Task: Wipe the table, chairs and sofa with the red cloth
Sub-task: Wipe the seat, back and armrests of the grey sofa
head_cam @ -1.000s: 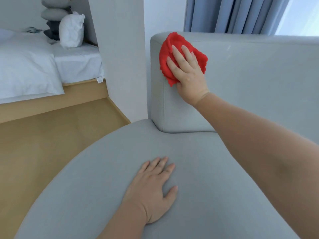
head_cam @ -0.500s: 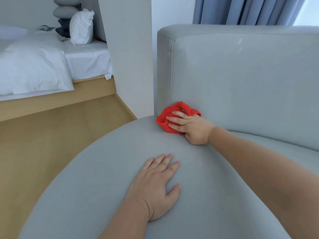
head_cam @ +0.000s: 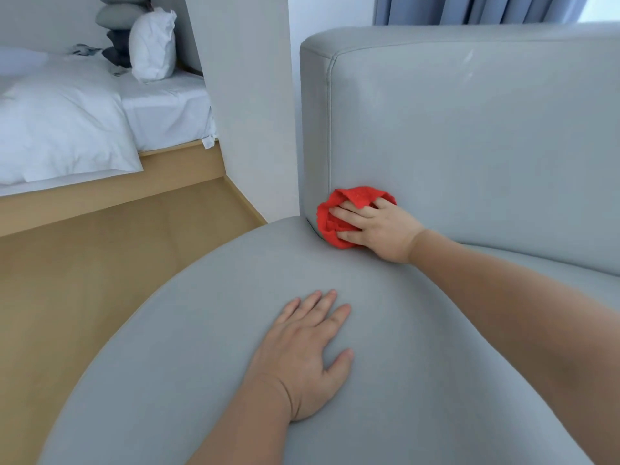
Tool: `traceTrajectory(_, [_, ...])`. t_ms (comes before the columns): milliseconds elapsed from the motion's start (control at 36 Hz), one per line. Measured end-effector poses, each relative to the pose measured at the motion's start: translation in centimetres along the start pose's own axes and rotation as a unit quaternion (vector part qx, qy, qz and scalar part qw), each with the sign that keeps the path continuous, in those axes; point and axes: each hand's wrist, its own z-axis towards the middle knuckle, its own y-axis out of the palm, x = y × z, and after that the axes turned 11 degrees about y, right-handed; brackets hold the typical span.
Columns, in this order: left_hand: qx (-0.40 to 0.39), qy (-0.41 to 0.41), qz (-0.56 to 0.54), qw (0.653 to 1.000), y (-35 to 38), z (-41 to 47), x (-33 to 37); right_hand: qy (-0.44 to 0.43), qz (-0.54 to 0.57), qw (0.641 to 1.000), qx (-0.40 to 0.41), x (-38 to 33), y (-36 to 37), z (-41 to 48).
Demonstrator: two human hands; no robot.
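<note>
Left hand (head_cam: 302, 357), lower centre: palm down on the grey sofa seat cushion (head_cam: 188, 370), fingers straight and slightly fanned, thumb set apart to the right; it holds nothing.

Right hand (head_cam: 379, 226), centre right, forearm entering from the lower right edge: it presses the red cloth (head_cam: 339, 213) into the corner where the seat cushion meets the sofa backrest (head_cam: 469, 129). Its fingers are spread and dug into the bunched fabric, gripping it.

Red cloth: crumpled under and ahead of the fingers. Folds show past the fingertips to the left, along the top of the hand, and between the fingers. It touches the backrest's lower left corner, just beside the vertical seam.

Wooden floor (head_cam: 84, 280), left half.

White wall partition (head_cam: 248, 95), upper centre, just beside the backrest's left end.

Bed (head_cam: 67, 122), upper left, white bedding on a wooden platform (head_cam: 134, 186); a white pillow (head_cam: 152, 45) stands against stacked grey cushions (head_cam: 117, 15).

Blue-grey curtain (head_cam: 469, 8), top right, behind the backrest.
</note>
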Motion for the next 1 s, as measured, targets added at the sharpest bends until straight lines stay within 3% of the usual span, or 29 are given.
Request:
traceTrajectory(167, [0.003,0.002,0.003,1.0,0.2,-0.3,-0.3,-0.027,-0.021,0.996,0.077,2.6,-1.4,0.7])
traceTrajectory(333, [0.008,0.007,0.007,1.0,0.3,-0.2,-0.3,0.057,0.018,0.979,0.195,6.8,-4.3,1.6])
traceTrajectory(444, [0.001,0.007,0.003,1.0,0.3,-0.3,-0.2,0.196,0.032,0.96,0.199,9.7,-7.4,2.9])
traceTrajectory(528, [0.004,0.009,-0.015,1.0,0.1,-0.2,-0.1,0.238,0.042,0.952,0.189,11.2,-8.9,3.9])
traceTrajectory(861, [-0.01,-0.005,0.032,0.999,-1.2,-0.2,0.7,0.259,0.134,0.94,0.175,10.9,-9.0,4.2])
traceTrajectory(1000, [-0.007,-0.003,0.032,0.999,-1.4,-0.1,0.7,0.249,0.135,0.93,0.234,10.4,-8.9,4.9])
